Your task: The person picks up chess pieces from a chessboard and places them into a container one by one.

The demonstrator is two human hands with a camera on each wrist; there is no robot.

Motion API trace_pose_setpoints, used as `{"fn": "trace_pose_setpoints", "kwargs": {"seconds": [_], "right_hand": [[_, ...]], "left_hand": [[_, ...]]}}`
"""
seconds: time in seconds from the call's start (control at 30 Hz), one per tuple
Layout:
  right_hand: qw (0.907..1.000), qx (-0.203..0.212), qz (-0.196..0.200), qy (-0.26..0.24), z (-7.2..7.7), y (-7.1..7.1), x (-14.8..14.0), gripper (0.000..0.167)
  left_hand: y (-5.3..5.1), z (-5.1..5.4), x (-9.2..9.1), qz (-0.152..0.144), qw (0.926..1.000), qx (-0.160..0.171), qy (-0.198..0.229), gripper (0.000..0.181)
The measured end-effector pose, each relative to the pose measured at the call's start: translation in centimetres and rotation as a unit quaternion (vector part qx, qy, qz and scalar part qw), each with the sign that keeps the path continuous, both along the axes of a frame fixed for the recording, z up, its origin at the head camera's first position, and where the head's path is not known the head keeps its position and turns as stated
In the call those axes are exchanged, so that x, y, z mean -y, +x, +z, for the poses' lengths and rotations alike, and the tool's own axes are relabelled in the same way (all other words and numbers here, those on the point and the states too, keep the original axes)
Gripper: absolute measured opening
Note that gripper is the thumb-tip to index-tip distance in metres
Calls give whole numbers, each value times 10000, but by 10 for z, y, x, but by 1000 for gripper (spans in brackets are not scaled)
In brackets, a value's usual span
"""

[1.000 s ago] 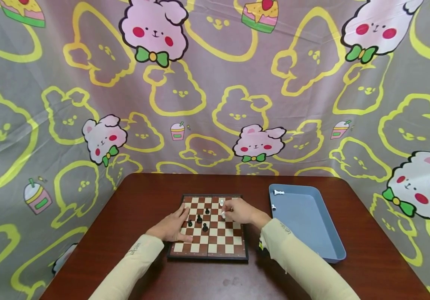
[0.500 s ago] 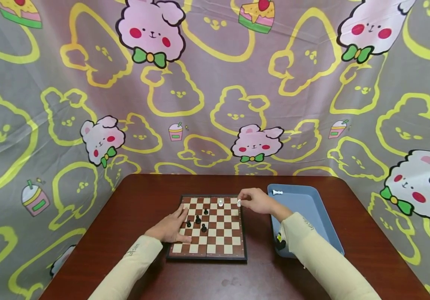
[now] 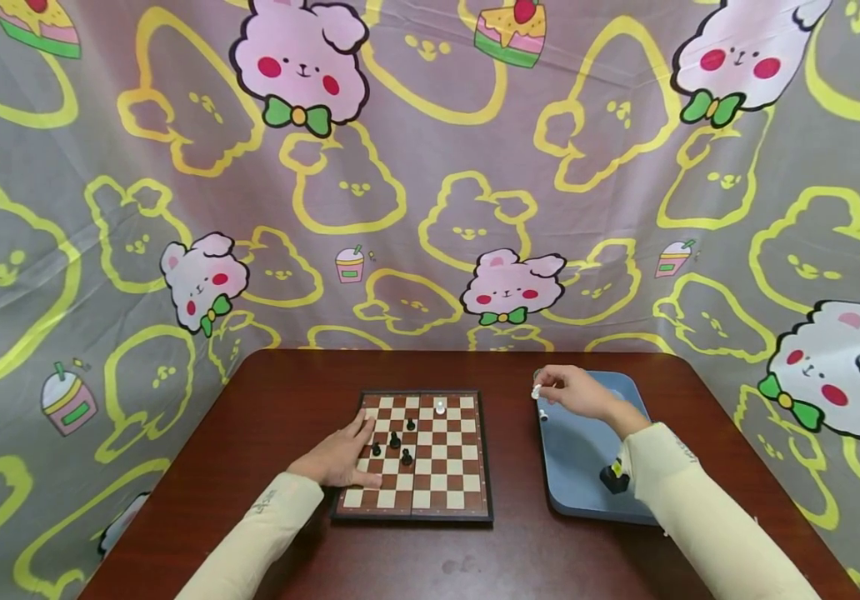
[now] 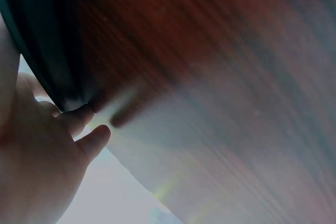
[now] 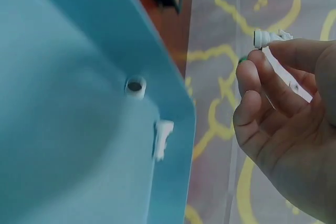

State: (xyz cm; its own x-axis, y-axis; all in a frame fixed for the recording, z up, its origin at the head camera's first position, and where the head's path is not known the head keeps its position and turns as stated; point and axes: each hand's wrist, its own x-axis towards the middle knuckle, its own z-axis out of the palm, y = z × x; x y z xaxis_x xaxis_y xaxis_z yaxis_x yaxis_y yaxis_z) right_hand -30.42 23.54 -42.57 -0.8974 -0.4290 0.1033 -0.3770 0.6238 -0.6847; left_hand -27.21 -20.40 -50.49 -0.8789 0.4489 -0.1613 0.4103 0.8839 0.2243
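Observation:
My right hand (image 3: 576,392) pinches a white chess piece (image 3: 537,391) between thumb and fingers over the far left corner of the blue tray (image 3: 587,467); the right wrist view shows this held piece (image 5: 269,38) beside the tray's rim. Two other white pieces, one (image 5: 135,87) showing its dark base and one (image 5: 163,139) lying by the wall, are in the tray. My left hand (image 3: 336,454) rests spread on the left edge of the chessboard (image 3: 448,467). Several black pieces (image 3: 394,440) stand near its fingers, and one white piece (image 3: 440,407) stands on the board's far side.
The dark wooden table (image 3: 295,375) carries the board in the middle and the tray to its right. A patterned cloth (image 3: 415,208) hangs behind the table and along both sides.
My right hand has moved right from the board to the tray, carrying the white piece off the board. My left hand has stayed on the board's left edge.

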Motion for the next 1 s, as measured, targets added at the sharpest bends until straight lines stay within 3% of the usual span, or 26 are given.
{"fn": "trace_pose_setpoints", "kwargs": {"seconds": [0.53,0.8,1.0], "right_hand": [[9989,284,-334,172,-15,6,-65,9],[9971,400,-560,336,-17,12,-79,11],[9975,370,-512,316,-15,11,-78,11]], "left_hand": [[1,0,0,14,10000,-23,-16,116],[-1,-1,0,40,10000,-9,-50,115],[-1,-1,0,38,10000,19,-47,115]]}}
